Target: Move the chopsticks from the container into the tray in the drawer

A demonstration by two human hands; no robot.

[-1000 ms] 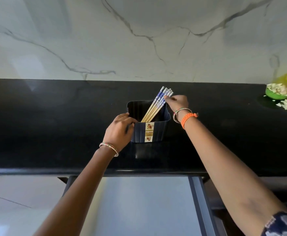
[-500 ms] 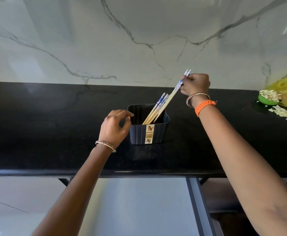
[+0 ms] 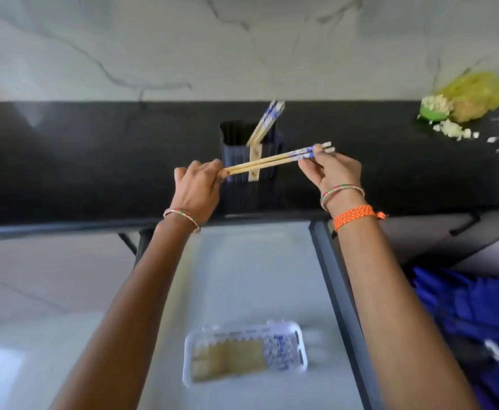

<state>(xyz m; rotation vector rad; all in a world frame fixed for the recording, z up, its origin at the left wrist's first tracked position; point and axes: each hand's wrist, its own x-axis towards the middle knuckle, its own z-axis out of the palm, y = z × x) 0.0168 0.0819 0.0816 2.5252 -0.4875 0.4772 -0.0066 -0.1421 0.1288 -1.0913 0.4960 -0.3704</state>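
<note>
Black polished stone bench runs across the view under a white veined marble wall. A dark blue ribbed plastic container stands on the bench, nearer its front edge than the wall. Several wooden chopsticks with blue-and-white patterned tops lean inside it, tops tilted toward the wall and to the right.

A pair of matching wooden chopsticks is held clear of the container, in front of it, lying almost level. Left hand: grip pinched on the plain tips of the held pair. Right hand: grip pinched on the patterned ends, which stick out just past the fingers.

Below the bench's front edge an open grey drawer shows. A white perforated plastic tray lies on its floor, blurred; it appears to hold more chopsticks laid side by side, patterned ends toward the tray's right end.

At the bench's far right end, by the wall: a small green bowl of pale chopped bits, touching a yellow mesh bag. Loose pale bits are scattered just in front.
</note>
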